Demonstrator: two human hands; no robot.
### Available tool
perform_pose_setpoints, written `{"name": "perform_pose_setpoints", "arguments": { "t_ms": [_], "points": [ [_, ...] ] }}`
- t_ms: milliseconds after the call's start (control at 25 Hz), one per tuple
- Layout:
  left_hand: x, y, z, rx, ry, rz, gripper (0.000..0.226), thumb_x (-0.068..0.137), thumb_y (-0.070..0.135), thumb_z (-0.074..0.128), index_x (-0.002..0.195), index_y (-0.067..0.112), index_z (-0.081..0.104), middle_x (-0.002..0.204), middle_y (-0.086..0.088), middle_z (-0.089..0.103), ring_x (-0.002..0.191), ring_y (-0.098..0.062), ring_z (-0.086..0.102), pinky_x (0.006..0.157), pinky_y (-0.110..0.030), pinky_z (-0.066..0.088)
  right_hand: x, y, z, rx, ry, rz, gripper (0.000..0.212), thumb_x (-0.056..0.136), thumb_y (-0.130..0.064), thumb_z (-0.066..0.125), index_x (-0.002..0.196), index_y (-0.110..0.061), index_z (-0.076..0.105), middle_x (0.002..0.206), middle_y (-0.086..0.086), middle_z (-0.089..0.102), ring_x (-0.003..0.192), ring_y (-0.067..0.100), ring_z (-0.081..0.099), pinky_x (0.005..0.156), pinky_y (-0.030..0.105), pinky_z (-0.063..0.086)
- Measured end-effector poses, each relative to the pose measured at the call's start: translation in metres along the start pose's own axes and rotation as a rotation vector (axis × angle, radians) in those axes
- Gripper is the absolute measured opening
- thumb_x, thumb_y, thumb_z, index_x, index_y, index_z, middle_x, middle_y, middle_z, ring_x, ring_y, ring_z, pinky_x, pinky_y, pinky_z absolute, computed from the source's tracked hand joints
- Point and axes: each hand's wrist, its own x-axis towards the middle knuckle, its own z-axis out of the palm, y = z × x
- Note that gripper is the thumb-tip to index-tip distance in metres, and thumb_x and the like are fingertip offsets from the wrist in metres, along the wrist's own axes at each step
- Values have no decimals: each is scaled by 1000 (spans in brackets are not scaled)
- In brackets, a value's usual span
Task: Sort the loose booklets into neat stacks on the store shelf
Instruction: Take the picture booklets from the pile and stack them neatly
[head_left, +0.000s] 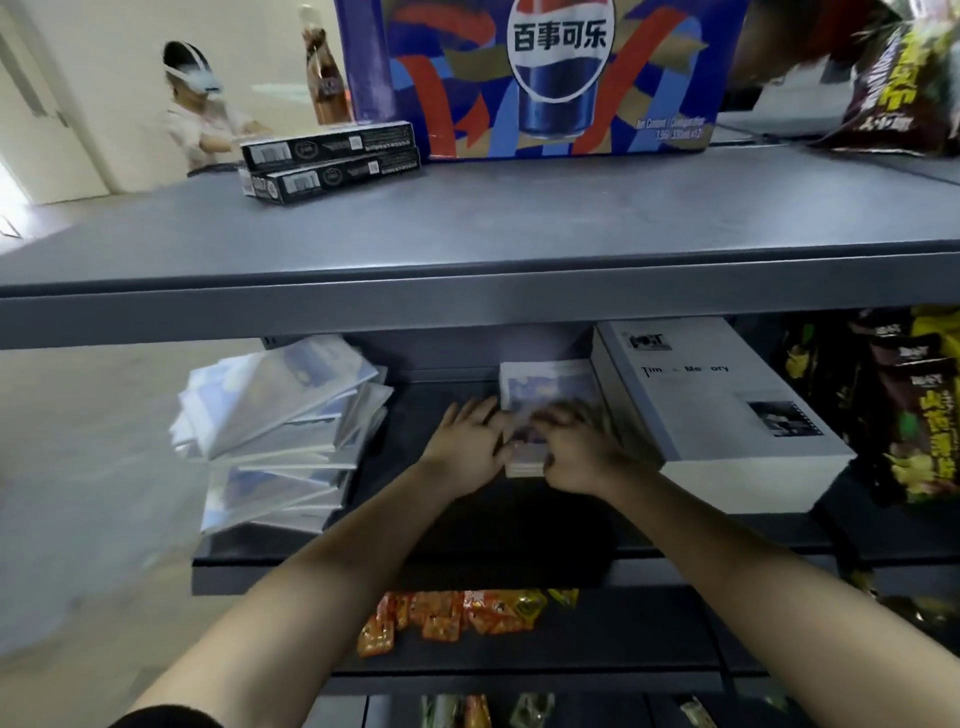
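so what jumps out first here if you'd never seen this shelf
The big blue Pepsi carton on the top shelf grabs the eye first. Below it, on the middle shelf, the left hand presses the side of a small booklet stack and the right hand curls over it, with a slumped, untidy booklet pile at the shelf's left end.

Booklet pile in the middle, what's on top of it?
On the booklet pile lies the right hand, at its near end; the left hand touches its left side. Farther back the bluish cover shows. The part under the hand is hidden.
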Motion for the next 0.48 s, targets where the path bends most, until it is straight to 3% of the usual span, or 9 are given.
{"name": "perform_pose_setpoints", "arguments": {
  "t_ms": [120, 200, 480],
  "points": [
    [-23, -39, -29, 81, 152, -59, 49, 94, 34, 44, 140, 22, 38, 152, -5, 26, 141, -25, 21, 117, -39, 10, 4, -41, -5, -15, 117, -53, 62, 87, -22, 47, 145, -28, 25, 156, 2, 12, 144, 26, 6, 115, 54, 10],
    [-43, -69, -45, 103, 192, -134, 50, 92, 30, 45, 141, 23, 37, 152, -4, 26, 141, -26, 21, 118, -40, 9, 6, -73, -5, 13, 170, -104, 62, 89, -21, 47, 146, -29, 23, 157, 1, 9, 145, 23, 5, 115, 51, 6],
    [-127, -165, -67, 161, 148, -391, 54, 91, 25, 44, 143, 22, 32, 155, -7, 21, 140, -31, 20, 115, -42, 17, 21, -172, 6, 91, 221, -262, 58, 89, -19, 46, 144, -27, 28, 157, 2, 8, 145, 24, 4, 114, 55, 7]
  ]
}}
